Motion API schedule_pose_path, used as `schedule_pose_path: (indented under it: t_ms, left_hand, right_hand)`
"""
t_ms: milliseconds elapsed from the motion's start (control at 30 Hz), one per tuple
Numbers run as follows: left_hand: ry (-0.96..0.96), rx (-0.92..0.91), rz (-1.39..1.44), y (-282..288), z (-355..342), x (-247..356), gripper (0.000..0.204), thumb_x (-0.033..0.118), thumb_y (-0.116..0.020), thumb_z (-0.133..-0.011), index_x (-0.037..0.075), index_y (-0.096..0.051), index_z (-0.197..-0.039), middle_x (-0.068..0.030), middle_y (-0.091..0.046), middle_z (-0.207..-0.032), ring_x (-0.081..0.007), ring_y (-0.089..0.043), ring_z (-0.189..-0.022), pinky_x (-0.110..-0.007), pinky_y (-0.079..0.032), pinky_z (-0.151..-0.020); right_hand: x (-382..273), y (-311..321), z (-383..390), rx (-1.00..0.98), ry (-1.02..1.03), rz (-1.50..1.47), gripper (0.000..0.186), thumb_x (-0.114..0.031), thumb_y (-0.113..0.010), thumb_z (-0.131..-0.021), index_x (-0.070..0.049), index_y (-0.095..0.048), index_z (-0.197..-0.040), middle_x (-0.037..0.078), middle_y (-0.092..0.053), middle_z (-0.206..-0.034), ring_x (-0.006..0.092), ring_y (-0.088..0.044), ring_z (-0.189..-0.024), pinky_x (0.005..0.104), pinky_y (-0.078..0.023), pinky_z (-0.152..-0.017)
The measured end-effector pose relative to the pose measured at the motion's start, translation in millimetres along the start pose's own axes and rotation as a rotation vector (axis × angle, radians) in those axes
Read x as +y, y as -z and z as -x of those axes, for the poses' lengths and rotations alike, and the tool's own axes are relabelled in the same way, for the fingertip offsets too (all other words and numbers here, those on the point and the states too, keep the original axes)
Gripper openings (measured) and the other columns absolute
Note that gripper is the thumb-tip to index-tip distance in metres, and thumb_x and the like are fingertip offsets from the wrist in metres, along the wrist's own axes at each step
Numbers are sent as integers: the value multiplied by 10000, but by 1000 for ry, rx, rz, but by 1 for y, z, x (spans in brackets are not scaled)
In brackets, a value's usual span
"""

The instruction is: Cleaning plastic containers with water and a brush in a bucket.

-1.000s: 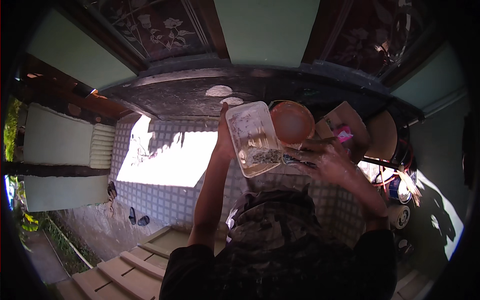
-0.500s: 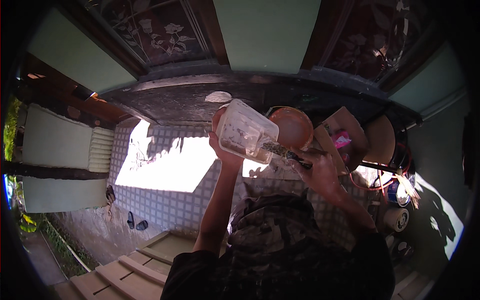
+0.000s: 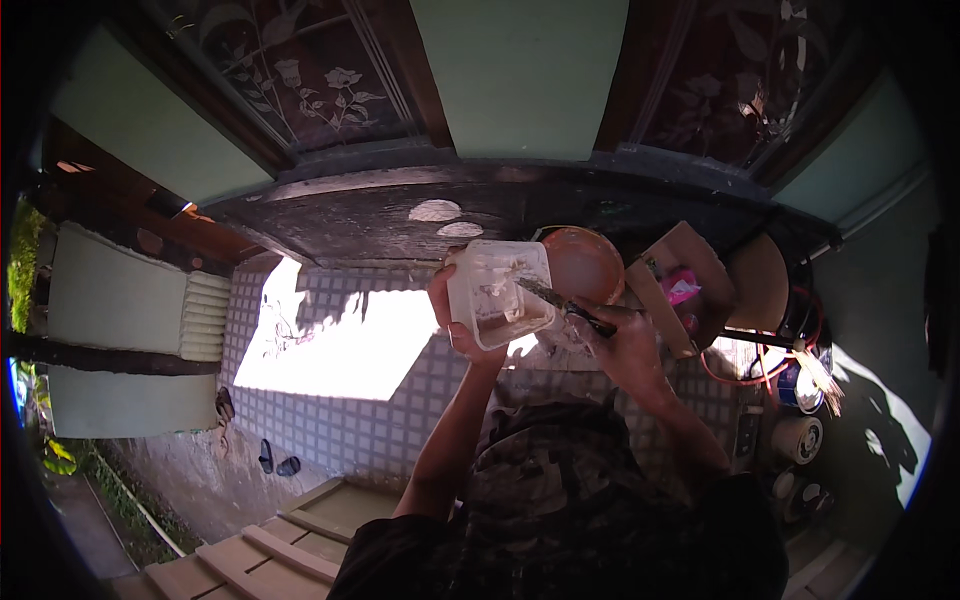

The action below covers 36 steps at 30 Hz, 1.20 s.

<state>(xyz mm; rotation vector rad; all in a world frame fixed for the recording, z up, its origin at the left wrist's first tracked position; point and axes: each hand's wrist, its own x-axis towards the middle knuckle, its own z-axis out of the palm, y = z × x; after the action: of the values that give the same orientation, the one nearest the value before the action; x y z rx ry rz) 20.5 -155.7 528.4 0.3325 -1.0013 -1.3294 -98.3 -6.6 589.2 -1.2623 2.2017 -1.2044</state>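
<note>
A white translucent plastic container (image 3: 498,313), smeared with pale residue, is gripped around its left side by my left hand (image 3: 456,328). My right hand (image 3: 626,345) is closed on a dark-handled tool (image 3: 543,294) with a narrow, speckled front part that reaches into the container. Just behind and right of the container sits a round orange-brown tub (image 3: 586,258), partly hidden. A cardboard box (image 3: 712,257) with a pink package (image 3: 680,289) stands right of my right hand.
A dark wooden ledge (image 3: 360,210) runs below the green wall and etched windows. Red hoses, a blue can (image 3: 800,385) and round pieces stand at the right. Slippers (image 3: 287,465) lie on the tiled floor (image 3: 400,440) at lower left, near wooden slats (image 3: 290,545).
My left hand has tilted and shifted the container, now slightly lower in the picture. My right hand has turned, the tool now pointing up-left into the container.
</note>
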Motion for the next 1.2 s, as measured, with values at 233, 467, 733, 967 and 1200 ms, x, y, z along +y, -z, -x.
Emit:
schedule_pose_path:
  t_ms: [233,467,733,967,1200]
  left_hand:
    - [61,120,53,5,9,-16,735,639,-368,-911,36,-367,-1331,-158,-445,-1286,-279,-487,-1176,-426,-423,-987]
    - [247,276,-33,95,17,-1,634,560,-341,-954,90,-410,-1375,-127,-484,-1320,-274,-467,-1236,-475,-434,-1001]
    - [606,592,171,101,75,15,726,637,-321,-923,95,-428,-1395,-139,-476,-1345,-331,-452,-1249,-515,-373,-1060]
    - [663,559,194,100,102,23,763,648,-344,-905,95,-402,-1428,-161,-443,-1407,-356,-451,-1265,-536,-353,-1074]
    - [646,666,76,107,120,24,734,665,-347,-882,118,-477,-1355,-134,-486,-1327,-345,-465,-1222,-530,-386,-1027]
  right_hand:
    - [16,-18,8,184,103,14,299,-176,-743,-824,-53,-708,-1094,172,-703,-852,250,-699,-724,327,-530,-650]
    - [119,-7,15,219,-42,-155,327,-206,-731,-851,-66,-697,-1144,87,-671,-726,155,-613,-579,296,-487,-563]
    - [360,-125,1,-136,-1036,-1006,306,-409,-591,-939,-121,-599,-839,1,-589,-668,102,-469,-487,245,-342,-433]
    - [485,-214,30,-281,-1140,-1448,265,-332,-473,-979,-141,-495,-797,-1,-531,-619,89,-374,-404,237,-277,-357]
    - [410,-132,19,-45,-882,-368,420,-351,-508,-968,-83,-519,-644,22,-502,-488,133,-500,-362,291,-339,-317]
